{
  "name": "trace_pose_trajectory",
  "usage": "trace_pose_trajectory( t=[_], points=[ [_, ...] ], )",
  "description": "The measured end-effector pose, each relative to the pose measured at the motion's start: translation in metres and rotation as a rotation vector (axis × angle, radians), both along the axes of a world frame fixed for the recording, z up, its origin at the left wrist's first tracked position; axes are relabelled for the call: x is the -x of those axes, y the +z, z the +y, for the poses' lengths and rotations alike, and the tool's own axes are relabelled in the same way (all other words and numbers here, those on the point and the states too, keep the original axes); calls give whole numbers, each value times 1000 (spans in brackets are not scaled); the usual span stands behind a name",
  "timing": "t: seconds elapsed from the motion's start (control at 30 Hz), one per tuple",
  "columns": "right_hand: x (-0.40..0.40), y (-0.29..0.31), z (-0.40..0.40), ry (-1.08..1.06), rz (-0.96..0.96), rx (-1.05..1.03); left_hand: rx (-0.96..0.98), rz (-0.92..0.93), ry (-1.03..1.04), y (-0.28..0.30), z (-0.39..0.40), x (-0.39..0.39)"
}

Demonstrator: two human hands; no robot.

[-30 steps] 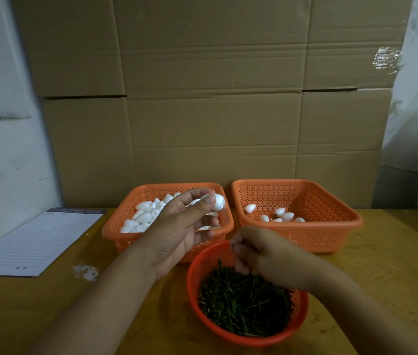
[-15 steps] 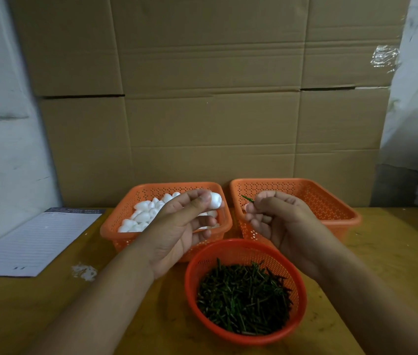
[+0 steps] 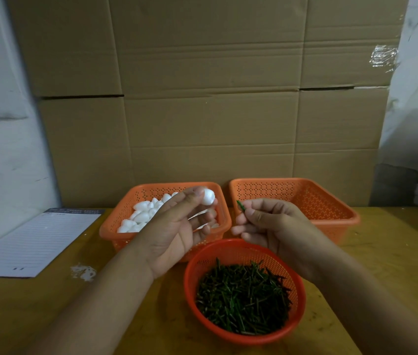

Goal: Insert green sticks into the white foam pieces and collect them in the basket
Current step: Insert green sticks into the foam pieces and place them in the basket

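Foam piece: we note a white, egg-shaped foam piece [image 3: 208,196] pinched in the left hand [image 3: 177,226], above the left basket [image 3: 115,228].
Green stick: a short thin green stick [image 3: 240,206] pinched in the right hand [image 3: 272,224], just right of that basket.
Stock: green sticks [image 3: 242,295] fill the round basket [image 3: 297,311] nearer us.

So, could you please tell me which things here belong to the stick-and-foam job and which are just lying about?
Part of the job:
- foam piece in left hand
- green stick in right hand
- bowl of sticks
- basket of foam pieces
- right basket

Lying about:
- lined notepad
- cardboard boxes
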State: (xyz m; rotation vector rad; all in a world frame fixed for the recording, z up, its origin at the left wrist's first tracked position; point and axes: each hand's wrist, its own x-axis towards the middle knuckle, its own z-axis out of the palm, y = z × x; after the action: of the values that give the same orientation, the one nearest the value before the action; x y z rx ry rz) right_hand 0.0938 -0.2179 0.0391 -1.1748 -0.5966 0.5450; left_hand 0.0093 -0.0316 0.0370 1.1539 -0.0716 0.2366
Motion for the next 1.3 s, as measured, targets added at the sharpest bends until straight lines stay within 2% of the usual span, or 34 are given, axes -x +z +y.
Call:
trace_pose_trajectory(
  t=[0.2,0.4,0.5,0.97,1.3],
  points=[
    [0,-3,0,33,-91,106,117,-51,21,0,0,-1],
    [-4,-6,-1,41,-112,116,-108,-71,147,-1,-3,-1],
    [-4,-6,-1,34,-114,121,-146,-77,155,-2,-4,-1],
    [-4,-5,-2,57,-109,147,139,54,32,2,-2,-3],
    [4,-1,-1,47,-178,176,31,23,33,0,-6,-1]
  ],
)
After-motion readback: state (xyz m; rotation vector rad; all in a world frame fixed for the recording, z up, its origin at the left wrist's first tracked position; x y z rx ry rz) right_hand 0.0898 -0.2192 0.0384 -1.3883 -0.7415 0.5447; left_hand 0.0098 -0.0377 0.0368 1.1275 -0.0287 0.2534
